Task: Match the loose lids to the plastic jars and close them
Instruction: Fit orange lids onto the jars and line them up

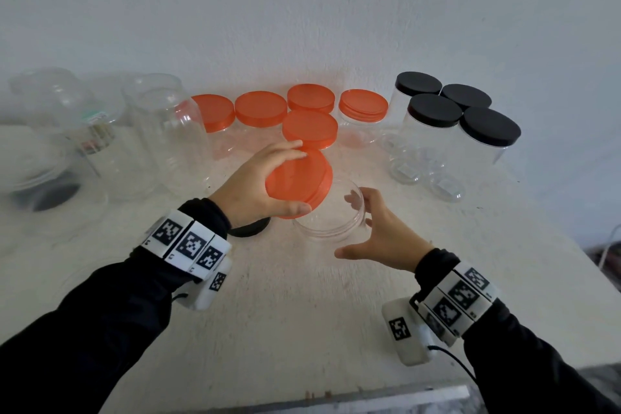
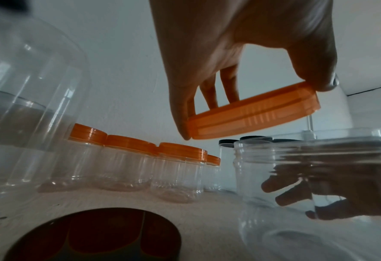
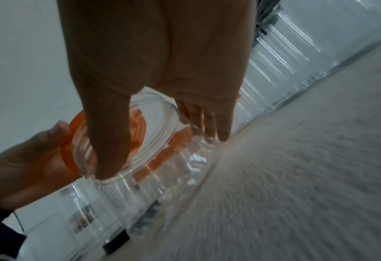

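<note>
nearest, on the pale bench [image 1: 302, 312], both black-sleeved wrists reach in toward an open clear jar [image 1: 331, 212] standing upright a little ahead of them. the right hand [image 1: 379, 232] cups the jar's right side, thumb spread toward the near rim and fingers curved round the far wall; through the plastic the left wrist view shows those fingers [image 2: 296, 199] against the jar's wall. the left hand [image 1: 255, 188] pinches an orange lid [image 1: 299, 183] by its ribbed edge, thumb on the near side and fingers on the far side, holding it tilted just above and to the left of the jar's mouth, not seated on it. a dark lid [image 1: 250, 228] lies flat on the bench just under the left wrist. farther back, five small jars with orange lids [image 1: 311, 126] stand closed in a cluster by the wall. to the right, four jars with black lids [image 1: 462, 111] stand together, with several small clear jars [image 1: 426, 171] in front of them. at far left stand large clear jars [image 1: 161, 131], uncapped.
</note>
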A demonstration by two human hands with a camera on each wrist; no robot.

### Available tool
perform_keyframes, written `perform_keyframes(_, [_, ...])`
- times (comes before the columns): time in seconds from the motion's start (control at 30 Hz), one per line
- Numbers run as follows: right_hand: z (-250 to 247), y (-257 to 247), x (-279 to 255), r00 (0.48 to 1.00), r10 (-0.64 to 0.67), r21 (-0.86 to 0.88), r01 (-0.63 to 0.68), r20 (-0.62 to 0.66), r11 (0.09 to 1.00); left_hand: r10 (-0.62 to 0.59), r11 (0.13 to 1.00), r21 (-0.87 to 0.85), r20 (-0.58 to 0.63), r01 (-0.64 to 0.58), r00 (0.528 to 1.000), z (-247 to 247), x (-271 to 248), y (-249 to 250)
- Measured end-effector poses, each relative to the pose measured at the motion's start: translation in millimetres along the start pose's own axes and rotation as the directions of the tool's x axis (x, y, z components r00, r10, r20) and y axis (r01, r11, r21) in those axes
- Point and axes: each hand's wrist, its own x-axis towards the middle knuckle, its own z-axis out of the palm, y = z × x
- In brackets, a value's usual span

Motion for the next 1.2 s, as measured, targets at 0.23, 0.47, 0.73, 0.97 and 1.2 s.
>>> perform_keyframes(0.23, [12,2,-4,0.999,0.032,0.132,-0.034,0.018,0.991,0.075,0.993,0.081,0.112,-0.084,0.991,13,0,7])
perform_keyframes(0.47, [16,-1,-7,0.999,0.030,0.162,-0.032,0.016,0.986,0.063,0.975,0.185,0.300,-0.123,0.952,23,-1,25])
perform_keyframes(0.73, [16,-1,-7,0.999,0.043,0.171,-0.044,0.011,0.984,0.048,0.930,0.319,0.382,-0.181,0.923,28,4,28])
perform_keyframes(0.97, [11,-2,-6,0.996,0.041,0.129,-0.051,0.075,0.990,0.060,0.958,0.244,0.353,-0.153,0.934,31,1,24])
perform_keyframes(1.2, [-30,-37,-3,0.980,-0.070,-0.138,0.097,0.186,0.986,-0.122,0.993,0.044,0.299,0.114,0.946,24,-15,-1])
